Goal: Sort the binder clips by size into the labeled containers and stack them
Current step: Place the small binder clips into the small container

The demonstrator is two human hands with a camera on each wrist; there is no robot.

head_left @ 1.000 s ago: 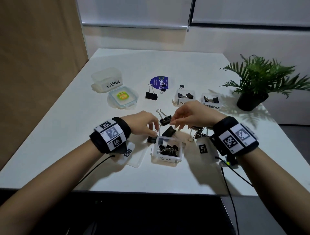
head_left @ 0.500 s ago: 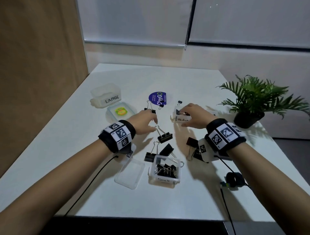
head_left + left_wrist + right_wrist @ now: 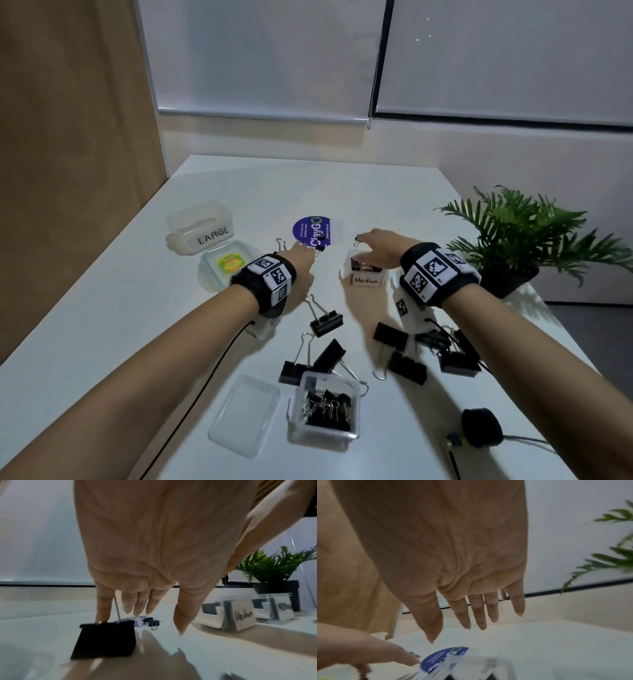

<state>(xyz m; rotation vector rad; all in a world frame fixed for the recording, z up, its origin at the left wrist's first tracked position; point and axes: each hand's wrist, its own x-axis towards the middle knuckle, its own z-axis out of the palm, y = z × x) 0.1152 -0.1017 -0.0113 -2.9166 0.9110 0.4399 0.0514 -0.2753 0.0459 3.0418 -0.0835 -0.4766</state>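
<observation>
My left hand reaches over a large black binder clip beside the blue round sticker. Its fingers hang straight, one touching the clip's upright wire handle. My right hand hovers flat over the "Medium" container, which holds clips, and its straight fingers hold nothing. A small clip stands just past its fingertips. The "LARGE" container sits at the far left. The "Small" container, near me, holds several small clips. Several loose black clips lie between the hands.
A lid with a green sticker lies by the LARGE container and a clear lid left of the Small one. A tiny clip rests on the sticker. A potted plant stands at the right, and a black puck with a cable front right.
Both hands moved away from the Small container toward the far side. The right went to the Medium container and opened above it. The left reached the large clip by the sticker.
</observation>
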